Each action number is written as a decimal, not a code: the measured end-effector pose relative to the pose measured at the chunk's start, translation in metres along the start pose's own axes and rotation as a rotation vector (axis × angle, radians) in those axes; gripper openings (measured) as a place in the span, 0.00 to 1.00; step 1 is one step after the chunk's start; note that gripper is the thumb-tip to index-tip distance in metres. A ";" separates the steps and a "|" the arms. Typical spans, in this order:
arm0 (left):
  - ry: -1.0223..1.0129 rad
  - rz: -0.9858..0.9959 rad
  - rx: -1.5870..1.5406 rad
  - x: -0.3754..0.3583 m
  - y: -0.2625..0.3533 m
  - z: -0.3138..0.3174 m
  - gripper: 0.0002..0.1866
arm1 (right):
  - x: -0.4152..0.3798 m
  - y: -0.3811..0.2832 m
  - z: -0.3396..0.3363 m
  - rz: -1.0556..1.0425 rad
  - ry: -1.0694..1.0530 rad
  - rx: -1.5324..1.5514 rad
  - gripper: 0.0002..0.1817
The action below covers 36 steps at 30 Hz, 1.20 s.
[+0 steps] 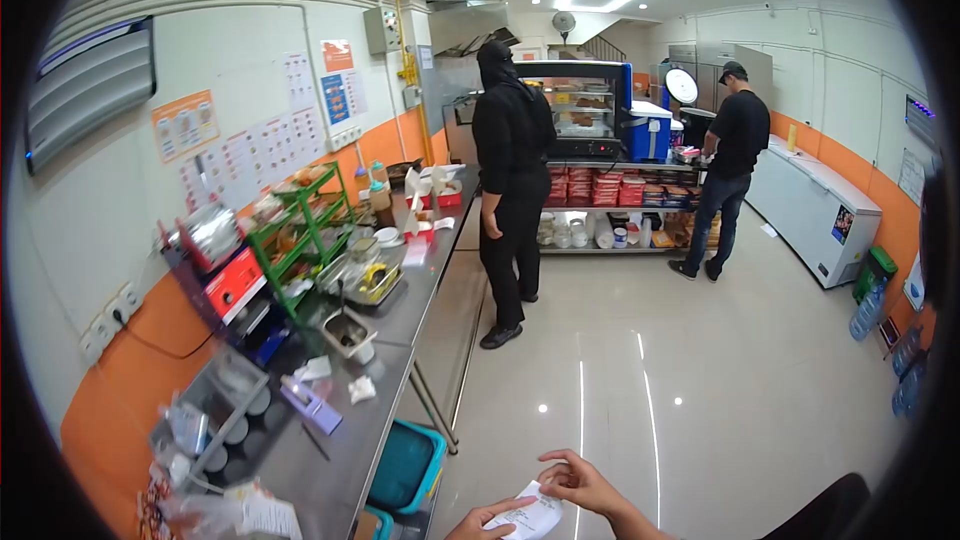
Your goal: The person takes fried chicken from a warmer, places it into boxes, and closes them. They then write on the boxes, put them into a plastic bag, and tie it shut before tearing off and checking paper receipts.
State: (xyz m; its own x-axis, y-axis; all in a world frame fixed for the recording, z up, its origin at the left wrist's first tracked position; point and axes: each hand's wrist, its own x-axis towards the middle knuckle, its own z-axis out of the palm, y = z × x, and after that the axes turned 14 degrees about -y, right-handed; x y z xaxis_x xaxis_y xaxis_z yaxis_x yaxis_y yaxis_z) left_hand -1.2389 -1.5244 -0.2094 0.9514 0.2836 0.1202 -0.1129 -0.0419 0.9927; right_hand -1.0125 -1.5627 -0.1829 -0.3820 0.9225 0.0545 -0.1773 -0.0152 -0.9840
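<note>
A white paper with small printed text is at the bottom of the head view, above the floor to the right of the steel table. My left hand grips its left side, with the fingers laid across it. My right hand is at the paper's upper right edge, its fingers curved and apart, fingertips right by the edge.
On the steel table at left stand a lilac tape dispenser, a metal container and a green rack. A teal bin sits below. Two people in dark clothes stand farther off, near a display case. A chest freezer lines the right wall.
</note>
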 end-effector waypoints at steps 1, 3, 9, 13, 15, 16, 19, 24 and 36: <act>-0.021 0.036 -0.021 0.023 -0.001 -0.017 0.30 | 0.004 -0.010 -0.004 -0.070 0.252 0.051 0.21; -0.062 0.072 -0.046 0.071 0.000 -0.050 0.31 | 0.007 -0.012 -0.032 -0.038 0.342 0.145 0.21; -0.266 -0.034 -0.009 0.233 0.004 -0.132 0.27 | 0.026 0.002 -0.170 0.099 0.491 0.141 0.09; -0.178 -0.136 -0.108 0.340 -0.003 -0.168 0.29 | 0.071 -0.036 -0.278 -0.016 0.659 -0.076 0.07; -0.124 -0.195 -0.190 0.394 0.003 -0.188 0.31 | 0.091 -0.070 -0.327 -0.036 0.621 -0.156 0.07; -0.075 -0.058 -0.337 0.420 0.002 -0.198 0.32 | 0.103 -0.081 -0.355 -0.026 0.544 -0.198 0.07; -0.145 0.028 -0.390 0.484 -0.016 -0.244 0.31 | 0.142 -0.114 -0.431 0.095 0.344 -0.370 0.08; -0.171 -0.176 -0.763 0.588 -0.062 -0.300 0.26 | 0.220 -0.116 -0.556 0.009 0.381 -0.668 0.07; 0.261 -0.129 -0.541 0.933 -0.138 -0.476 0.23 | 0.203 0.038 -0.992 0.644 0.819 -0.642 0.17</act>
State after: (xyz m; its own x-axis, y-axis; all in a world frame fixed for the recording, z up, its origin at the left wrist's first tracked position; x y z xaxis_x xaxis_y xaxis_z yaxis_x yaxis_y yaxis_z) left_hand -0.4725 -0.7984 -0.2302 0.8734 0.4817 -0.0715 -0.1954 0.4812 0.8546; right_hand -0.1970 -0.9933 -0.3772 0.4903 0.7901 -0.3679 0.4011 -0.5793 -0.7096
